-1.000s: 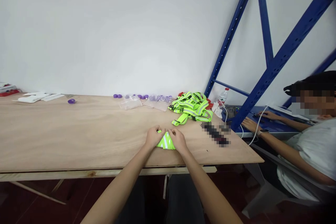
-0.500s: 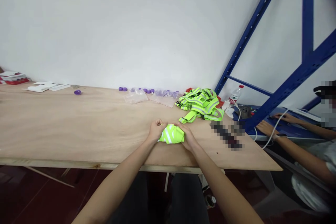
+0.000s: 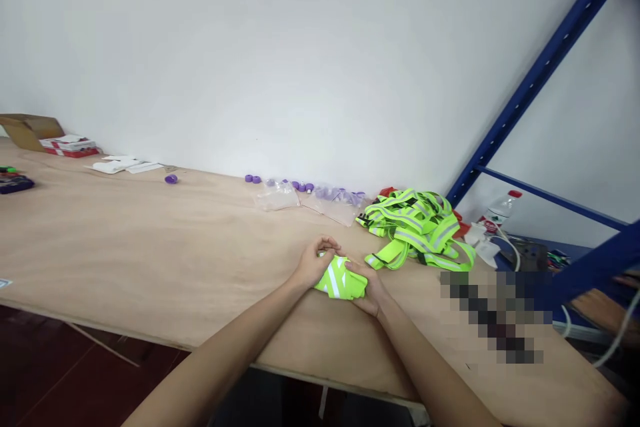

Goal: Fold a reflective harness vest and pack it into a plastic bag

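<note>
A folded, neon yellow-green bundle of reflective strap (image 3: 335, 282) with crossing silver-white stripes is held between both hands just above or on the wooden table. My left hand (image 3: 314, 265) is closed on its left side, fingers curled at the far edge. My right hand (image 3: 373, 288) wraps the right side, thumb across the top and the other fingers partly hidden beneath. Behind and to the right lies a tangled pile of similar reflective straps (image 3: 420, 227) with black buckles.
Purple caps (image 3: 303, 187) and clear plastic bags (image 3: 277, 195) line the wall. White papers (image 3: 117, 165), a red-white box (image 3: 70, 147) and a cardboard box (image 3: 33, 130) sit far left. On the right stand a blue rack (image 3: 530, 90) and a bottle (image 3: 500, 210); a blurred dark object lies nearby.
The view has swung left, so things sit further right in it. My right thumb has moved onto the top of the bundle, which both hands still hold.
</note>
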A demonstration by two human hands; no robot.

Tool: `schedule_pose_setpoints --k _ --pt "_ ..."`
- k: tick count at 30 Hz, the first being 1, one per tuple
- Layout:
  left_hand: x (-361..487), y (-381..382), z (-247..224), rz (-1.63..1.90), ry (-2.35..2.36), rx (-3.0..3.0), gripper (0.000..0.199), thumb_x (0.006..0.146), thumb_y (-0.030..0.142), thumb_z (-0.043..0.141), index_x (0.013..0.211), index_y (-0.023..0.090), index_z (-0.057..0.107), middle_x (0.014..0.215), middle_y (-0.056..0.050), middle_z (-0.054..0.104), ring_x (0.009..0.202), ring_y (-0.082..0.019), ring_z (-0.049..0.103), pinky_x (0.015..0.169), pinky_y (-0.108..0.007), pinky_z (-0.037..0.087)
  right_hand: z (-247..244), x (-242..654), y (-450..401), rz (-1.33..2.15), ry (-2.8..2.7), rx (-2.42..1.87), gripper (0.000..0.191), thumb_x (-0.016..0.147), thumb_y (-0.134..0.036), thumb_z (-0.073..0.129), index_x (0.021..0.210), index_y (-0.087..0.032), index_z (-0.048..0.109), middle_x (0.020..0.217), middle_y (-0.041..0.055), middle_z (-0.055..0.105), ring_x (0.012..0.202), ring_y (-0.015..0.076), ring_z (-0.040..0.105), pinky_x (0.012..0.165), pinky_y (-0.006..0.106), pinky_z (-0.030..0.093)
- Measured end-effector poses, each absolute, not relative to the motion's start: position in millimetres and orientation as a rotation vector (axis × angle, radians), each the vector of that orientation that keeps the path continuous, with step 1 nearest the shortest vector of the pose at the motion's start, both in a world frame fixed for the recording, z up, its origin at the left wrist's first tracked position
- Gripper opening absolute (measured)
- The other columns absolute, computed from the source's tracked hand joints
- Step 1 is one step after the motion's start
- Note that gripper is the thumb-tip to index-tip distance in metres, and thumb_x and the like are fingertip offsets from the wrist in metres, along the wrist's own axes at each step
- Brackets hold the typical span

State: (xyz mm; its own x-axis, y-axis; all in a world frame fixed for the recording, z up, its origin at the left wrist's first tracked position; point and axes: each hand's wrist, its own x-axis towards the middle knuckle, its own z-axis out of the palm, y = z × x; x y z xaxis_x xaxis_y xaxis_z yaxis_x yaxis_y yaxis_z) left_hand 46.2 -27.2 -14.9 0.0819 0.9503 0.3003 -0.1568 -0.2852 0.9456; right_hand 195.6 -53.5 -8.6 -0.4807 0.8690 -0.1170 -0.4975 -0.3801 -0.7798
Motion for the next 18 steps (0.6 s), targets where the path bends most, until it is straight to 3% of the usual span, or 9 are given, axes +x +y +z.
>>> schedule_pose_setpoints --k 3,8,13,18 --pt "41.2 -11.8 -20.1 1.406 0.897 1.394 0.022 0.08 0.024 0.056 0.1 0.019 0.062 0.097 -0.006 0.073 0.094 -0.02 0.067 0.087 -0.033 0.051 -6.1 191.9 -38.1 1.969 -0.868 -0.725 0.071 0.069 -0.026 0.081 0.135 -0.022 0.056 0.115 0.0084 0.07 0.096 0.0263 0.07 0.08 0.036 0.057" --pt "41.3 16.3 -27.1 1.4 0.956 1.459 0.028 0.077 0.021 0.057 0.103 0.02 0.066 0.113 -0.007 0.071 0.102 -0.022 0.065 0.089 -0.034 0.05 -3.6 192.2 -21.8 1.93 -0.904 -0.853 0.065 0.066 -0.024 0.081 0.128 -0.02 0.061 0.106 0.0078 0.073 0.091 0.0272 0.071 0.075 0.035 0.057" --pt "53.4 35.9 -24.2 1.398 0.979 1.563 0.021 0.084 0.032 0.058 0.098 0.019 0.067 0.104 -0.007 0.072 0.098 -0.022 0.066 0.09 -0.033 0.05 -6.2 202.0 -8.6 1.773 -0.945 -0.918 0.059 0.059 -0.021 0.08 0.117 -0.018 0.068 0.104 0.008 0.074 0.087 0.0262 0.071 0.072 0.032 0.054" --pt "40.8 64.6 -17.5 1.507 1.237 1.572 0.038 0.1 0.038 0.029 0.104 0.018 0.061 0.111 -0.011 0.07 0.107 -0.022 0.064 0.094 -0.035 0.048 -10.4 211.2 -3.2 1.654 -0.852 -0.862 0.055 0.062 -0.024 0.08 0.115 -0.02 0.068 0.119 0.009 0.071 0.097 0.0288 0.069 0.077 0.035 0.055"
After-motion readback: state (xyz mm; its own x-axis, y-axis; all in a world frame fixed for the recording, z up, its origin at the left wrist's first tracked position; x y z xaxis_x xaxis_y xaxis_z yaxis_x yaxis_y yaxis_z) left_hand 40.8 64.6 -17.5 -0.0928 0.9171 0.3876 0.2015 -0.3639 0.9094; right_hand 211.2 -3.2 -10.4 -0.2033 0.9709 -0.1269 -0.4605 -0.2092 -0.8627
